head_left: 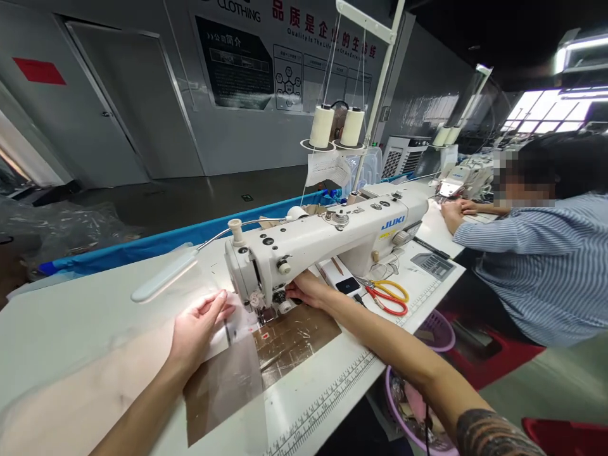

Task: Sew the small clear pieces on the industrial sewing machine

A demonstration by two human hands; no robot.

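A white JUKI sewing machine (327, 231) stands on the table in front of me. My left hand (202, 326) is left of the needle area, its thumb and fingers pinched together on thin, sheer whitish fabric (237, 367). This fabric runs left across the table and hangs over the front edge. My right hand (308, 288) reaches under the machine arm, its fingers beside the presser foot (266, 315); the machine head partly hides them, and what they grip does not show. A brown, shiny plate cover (304, 335) lies beneath the needle.
Red-and-yellow-handled scissors (387, 297) and a white device with a dark screen (348, 286) lie right of my right forearm. A printed ruler (327, 405) follows the front edge. Two thread cones (322, 126) stand behind. A co-worker in a striped shirt (536, 253) sits at right.
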